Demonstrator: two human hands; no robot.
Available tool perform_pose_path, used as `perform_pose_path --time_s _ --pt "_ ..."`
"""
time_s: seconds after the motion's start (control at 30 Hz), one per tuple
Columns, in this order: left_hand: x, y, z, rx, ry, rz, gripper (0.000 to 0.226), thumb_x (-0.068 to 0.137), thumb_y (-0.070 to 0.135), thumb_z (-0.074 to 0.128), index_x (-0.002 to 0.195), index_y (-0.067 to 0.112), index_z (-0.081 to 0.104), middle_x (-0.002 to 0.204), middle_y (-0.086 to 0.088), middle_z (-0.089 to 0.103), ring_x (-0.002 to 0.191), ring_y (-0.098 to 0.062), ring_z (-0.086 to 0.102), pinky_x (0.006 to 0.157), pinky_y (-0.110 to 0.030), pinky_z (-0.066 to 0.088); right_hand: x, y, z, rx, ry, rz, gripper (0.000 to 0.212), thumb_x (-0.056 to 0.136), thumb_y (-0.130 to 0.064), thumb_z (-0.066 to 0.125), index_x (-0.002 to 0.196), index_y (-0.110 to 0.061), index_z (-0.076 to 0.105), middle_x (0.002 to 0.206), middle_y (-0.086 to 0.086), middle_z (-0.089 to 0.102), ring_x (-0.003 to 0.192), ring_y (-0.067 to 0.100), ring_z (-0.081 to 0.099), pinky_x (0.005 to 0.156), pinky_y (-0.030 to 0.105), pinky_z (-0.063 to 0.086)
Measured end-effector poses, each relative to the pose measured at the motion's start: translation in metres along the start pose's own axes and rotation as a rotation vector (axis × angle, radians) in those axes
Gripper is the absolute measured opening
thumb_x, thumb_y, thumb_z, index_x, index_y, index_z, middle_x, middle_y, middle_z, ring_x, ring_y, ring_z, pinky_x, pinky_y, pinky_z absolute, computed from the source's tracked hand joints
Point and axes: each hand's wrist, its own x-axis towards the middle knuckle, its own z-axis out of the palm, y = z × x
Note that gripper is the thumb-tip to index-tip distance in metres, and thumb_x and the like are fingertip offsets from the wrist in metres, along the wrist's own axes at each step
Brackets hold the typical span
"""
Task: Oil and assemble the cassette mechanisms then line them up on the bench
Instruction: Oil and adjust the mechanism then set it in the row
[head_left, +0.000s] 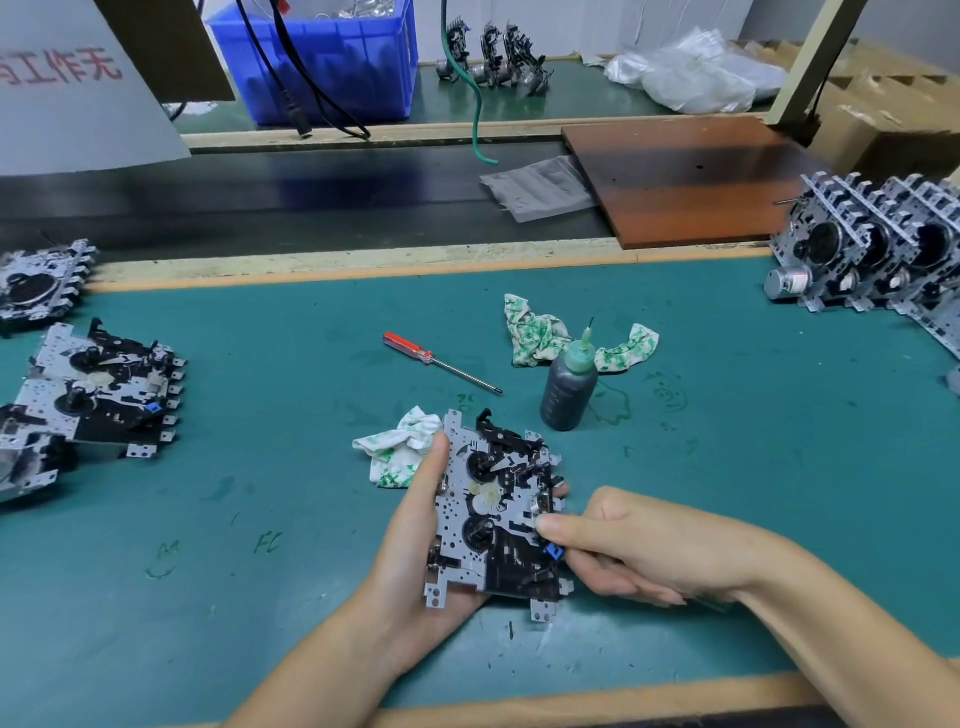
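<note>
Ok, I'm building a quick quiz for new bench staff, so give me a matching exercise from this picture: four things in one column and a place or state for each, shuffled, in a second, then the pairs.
Things:
1. screwdriver
2. oil bottle
3. cassette mechanism
4. blue bin

Places or states:
A. standing upright on the green mat, in front of a patterned rag
B. on the far bench, behind the dark belt
C. lying flat on the mat, red handle to the left
D. held up between the left hand and right hand

Pairs: 1-C, 2-A, 3-D, 4-B
</note>
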Motion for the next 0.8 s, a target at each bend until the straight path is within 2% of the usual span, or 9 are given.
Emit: perform_pose_path --time_s 0.13,0.3,0.37,0.43,0.6,0.7,0.8 --pt "0.001 -0.001 -0.002 0.014 -0.018 -0.001 0.063 0.084 0.062 0.038 0.105 0.014 0.074 0.117 -0.014 0.067 0.104 -0.026 0.066 0.076 -0.032 0.057 -0.002 0.0 -0.003 0.018 -0.041 -0.002 0.062 0.097 -0.047 0.037 0.04 -0.021 0.039 0.026 -0.005 0.029 0.024 0.008 0.023 0.037 0.017 0.024" --pt "-0.001 -0.001 -0.005 0.011 -0.065 -0.021 0.068 0.084 0.065 0.034 0.113 0.016 0.071 0.124 -0.014 0.063 0.113 -0.026 0.062 0.088 -0.035 0.054 -0.001 0.003 -0.001 0.053 -0.033 -0.049 0.065 0.095 -0.049 0.037 0.037 -0.021 0.044 0.026 -0.005 0.031 0.025 0.008 0.023 0.04 0.017 0.027" --pt "-0.003 0.0 -0.004 -0.012 -0.095 -0.019 0.07 0.084 0.066 0.034 0.116 0.014 0.069 0.126 -0.014 0.062 0.115 -0.026 0.06 0.091 -0.036 0.052 0.0 0.006 0.001 0.104 -0.019 -0.072 0.064 0.093 -0.051 0.038 0.038 -0.021 0.047 0.026 -0.004 0.031 0.026 0.009 0.021 0.042 0.022 0.024" --pt "-0.005 0.0 -0.004 -0.058 -0.105 -0.028 0.076 0.085 0.069 0.035 0.121 0.008 0.065 0.13 -0.017 0.058 0.119 -0.028 0.058 0.095 -0.039 0.049 0.0 0.009 0.001 0.229 0.0 -0.099 0.06 0.09 -0.052 0.041 0.041 -0.019 0.05 0.026 -0.004 0.029 0.025 0.009 0.017 0.037 0.018 0.02" --pt "-0.009 0.003 0.0 -0.207 -0.173 -0.026 0.079 0.087 0.063 0.047 0.131 -0.003 0.052 0.14 -0.025 0.046 0.129 -0.039 0.046 0.111 -0.047 0.033 -0.004 0.018 -0.004 0.685 0.066 -0.163 0.043 0.084 -0.045 0.049 0.054 -0.015 0.052 0.029 -0.005 0.022 0.022 0.003 0.01 0.033 0.006 0.017" --pt "-0.008 0.001 0.001 -0.226 -0.241 -0.031 0.087 0.085 0.064 0.052 0.139 -0.003 0.038 0.148 -0.027 0.032 0.137 -0.045 0.029 0.118 -0.05 0.012 -0.004 0.02 -0.006 0.764 0.063 -0.164 0.038 0.086 -0.041 0.049 0.057 -0.016 0.053 0.033 -0.003 0.021 0.023 0.002 0.011 0.033 0.005 0.017" --pt "-0.007 -0.001 0.0 -0.212 -0.285 -0.007 0.092 0.085 0.067 0.051 0.142 -0.003 0.032 0.151 -0.026 0.026 0.141 -0.042 0.022 0.119 -0.05 0.005 -0.004 0.02 -0.006 0.766 0.065 -0.162 0.039 0.088 -0.038 0.047 0.058 -0.015 0.053 0.032 -0.003 0.022 0.023 0.002 0.011 0.033 0.004 0.017"
